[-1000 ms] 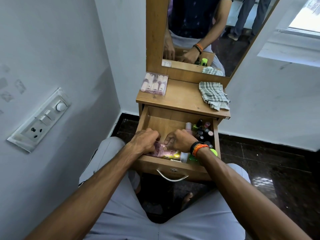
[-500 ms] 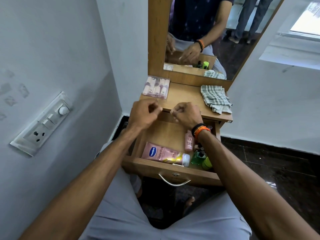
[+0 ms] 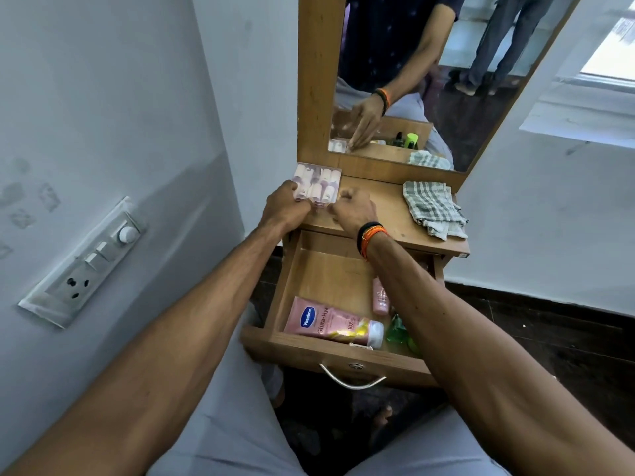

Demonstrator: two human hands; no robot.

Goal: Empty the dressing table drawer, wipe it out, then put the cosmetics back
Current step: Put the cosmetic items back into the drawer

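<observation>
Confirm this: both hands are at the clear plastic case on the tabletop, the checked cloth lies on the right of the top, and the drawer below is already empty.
Not empty. The head view shows the open wooden drawer holding a pink Vaseline lotion tube, a small pink bottle and green items. The rest stands: left hand and right hand at the clear plastic case, checked cloth on the right.

The open drawer (image 3: 309, 276) has bare wood across its left and far part, free to reach from above. Its near edge is taken by a pink Vaseline tube (image 3: 331, 321) lying crosswise, and the right side is crowded by a small pink bottle (image 3: 380, 297) and green bottles (image 3: 398, 333). The right forearm (image 3: 429, 304) crosses over that right side. On the tabletop (image 3: 388, 214), a clear nail case (image 3: 318, 182) fills the far left corner and a checked cloth (image 3: 433, 207) the right; bare wood lies between.
</observation>
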